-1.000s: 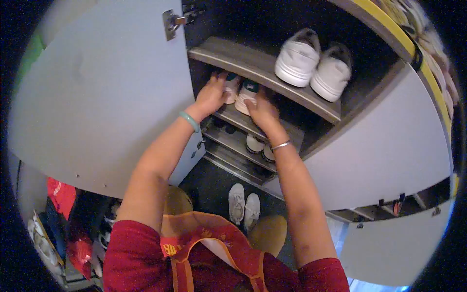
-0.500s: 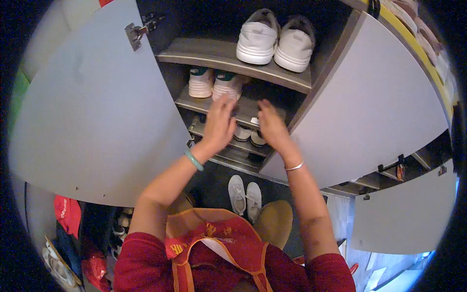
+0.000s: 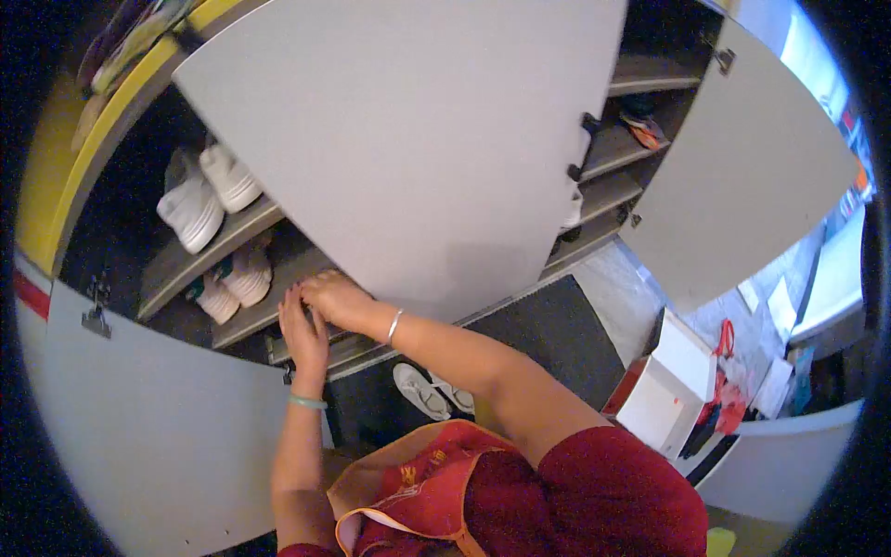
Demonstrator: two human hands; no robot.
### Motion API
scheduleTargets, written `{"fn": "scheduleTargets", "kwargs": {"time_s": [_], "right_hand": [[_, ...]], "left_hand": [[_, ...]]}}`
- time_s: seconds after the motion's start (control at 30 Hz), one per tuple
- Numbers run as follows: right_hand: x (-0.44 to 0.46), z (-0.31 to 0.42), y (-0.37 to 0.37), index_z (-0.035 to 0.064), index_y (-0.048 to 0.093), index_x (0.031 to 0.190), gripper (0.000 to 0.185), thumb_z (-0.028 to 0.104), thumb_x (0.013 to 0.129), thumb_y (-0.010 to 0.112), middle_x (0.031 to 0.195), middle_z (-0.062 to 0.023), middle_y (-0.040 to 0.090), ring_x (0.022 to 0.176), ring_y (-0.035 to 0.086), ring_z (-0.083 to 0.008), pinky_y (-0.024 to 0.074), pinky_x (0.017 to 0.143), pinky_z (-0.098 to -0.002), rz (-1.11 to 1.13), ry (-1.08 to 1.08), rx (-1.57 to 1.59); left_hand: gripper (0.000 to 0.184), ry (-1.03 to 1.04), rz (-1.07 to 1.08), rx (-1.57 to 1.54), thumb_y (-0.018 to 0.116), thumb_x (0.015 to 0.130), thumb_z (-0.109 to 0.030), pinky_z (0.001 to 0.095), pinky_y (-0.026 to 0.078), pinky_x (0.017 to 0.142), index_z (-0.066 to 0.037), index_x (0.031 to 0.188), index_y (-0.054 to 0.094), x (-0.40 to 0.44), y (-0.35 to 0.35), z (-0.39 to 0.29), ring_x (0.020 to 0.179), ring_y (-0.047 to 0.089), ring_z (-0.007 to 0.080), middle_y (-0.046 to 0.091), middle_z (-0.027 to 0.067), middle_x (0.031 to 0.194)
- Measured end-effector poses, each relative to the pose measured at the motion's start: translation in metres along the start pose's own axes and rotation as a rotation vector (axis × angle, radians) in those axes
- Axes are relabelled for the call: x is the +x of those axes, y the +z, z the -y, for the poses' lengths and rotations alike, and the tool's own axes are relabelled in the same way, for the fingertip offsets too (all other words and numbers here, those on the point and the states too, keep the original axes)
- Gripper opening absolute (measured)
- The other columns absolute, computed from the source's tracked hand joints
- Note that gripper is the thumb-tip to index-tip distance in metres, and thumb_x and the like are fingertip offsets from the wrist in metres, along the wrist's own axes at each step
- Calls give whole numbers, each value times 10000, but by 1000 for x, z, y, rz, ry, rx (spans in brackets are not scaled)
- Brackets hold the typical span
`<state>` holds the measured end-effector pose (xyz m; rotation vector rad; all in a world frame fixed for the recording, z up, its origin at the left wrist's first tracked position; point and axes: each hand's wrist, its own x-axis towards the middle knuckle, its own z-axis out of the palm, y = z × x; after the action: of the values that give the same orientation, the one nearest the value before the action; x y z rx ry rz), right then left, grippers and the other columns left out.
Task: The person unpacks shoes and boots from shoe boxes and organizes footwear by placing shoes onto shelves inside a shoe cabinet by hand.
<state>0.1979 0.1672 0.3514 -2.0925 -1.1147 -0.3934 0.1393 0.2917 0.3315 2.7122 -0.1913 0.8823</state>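
My left hand (image 3: 303, 332), with a green bangle at the wrist, is raised in front of the shoe cabinet, its fingers stretched out and nothing visible in it. My right hand (image 3: 338, 302), wearing a silver bracelet, lies against or just over the left fingertips; its fingers extend leftward and I see no object in them. Just beyond them, a pair of white and green sneakers (image 3: 247, 276) sits on a shelf (image 3: 278, 283). White shoes (image 3: 192, 209) stand on the shelf above.
A large cabinet door (image 3: 418, 139) swings out at centre; another door (image 3: 158, 408) stands open at lower left. White shoes (image 3: 420, 390) rest on the dark mat (image 3: 557, 325). An opened shoebox (image 3: 682, 371) lies on the right. Further right, another compartment holds an orange-soled shoe (image 3: 644, 132).
My view has swung to the right, so the cabinet now appears at left. My hands, apart before, have come together. The shoebox and right-hand compartment have come into view.
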Motion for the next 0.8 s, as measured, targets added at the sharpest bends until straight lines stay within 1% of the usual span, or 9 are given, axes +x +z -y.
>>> {"fn": "scheduleTargets", "kwargs": {"time_s": [0.17,0.2,0.27,0.3,0.43,0.53,0.63,0.67,0.8], "right_hand": [[-23,0,-7,-16,585,915,232,69,712,512,912,-151,573,898,540,-298,408,831,-376,-34,-62,-116],[-37,3,-8,0,577,943,259,91,706,527,934,-145,573,901,540,-294,413,829,-380,-165,-29,-56],[-73,19,-52,17,568,929,261,103,683,559,930,-139,571,911,538,-294,417,816,-391,81,168,120],[-101,14,-66,18,561,911,251,108,677,575,911,-136,570,903,538,-301,419,802,-399,52,162,127],[-218,-25,-93,50,569,882,194,143,712,574,891,-143,583,840,546,-342,439,714,-422,-121,393,43],[-249,-54,-158,34,585,911,207,137,735,546,920,-179,587,865,546,-355,445,732,-422,-28,757,-132],[-236,-85,-229,-9,561,1008,245,115,808,494,1005,-183,576,937,532,-355,423,818,-411,-307,736,-336],[-233,-97,-242,-2,548,1031,258,122,811,492,1014,-181,571,964,522,-353,414,839,-399,-533,600,-352],[-208,-138,-288,-2,548,955,229,125,776,482,997,-198,546,980,499,-360,376,901,-410,-510,655,-406]], "left_hand": [[503,28,-2,-73,528,789,-87,434,198,1040,62,1231,339,-6,2,-33,1208,337,352,388,221,1274],[510,20,59,-175,539,774,-73,429,212,1034,60,1226,343,-10,-2,-46,1202,342,359,387,225,1271],[535,-32,262,-378,559,743,-49,418,245,1018,56,1222,345,-25,-8,-81,1190,354,369,383,236,1265],[552,-78,401,-476,569,727,-40,414,263,1009,54,1222,345,-33,-6,-105,1184,359,372,378,245,1263],[617,339,549,-533,582,706,-22,420,267,1013,45,1253,305,-51,19,-183,1186,350,387,368,253,1259],[636,506,588,-572,576,709,-17,430,245,1028,35,1272,285,-25,36,-243,1206,321,386,341,246,1280],[644,638,534,-632,568,708,-11,439,231,1035,29,1282,278,15,57,-293,1220,304,376,315,243,1300],[644,647,521,-633,568,708,-11,439,231,1035,29,1282,278,29,64,-308,1220,304,376,315,243,1300],[648,689,354,-519,562,693,2,438,246,1028,42,1276,283,76,87,-349,1206,315,388,307,246,1310]]}}
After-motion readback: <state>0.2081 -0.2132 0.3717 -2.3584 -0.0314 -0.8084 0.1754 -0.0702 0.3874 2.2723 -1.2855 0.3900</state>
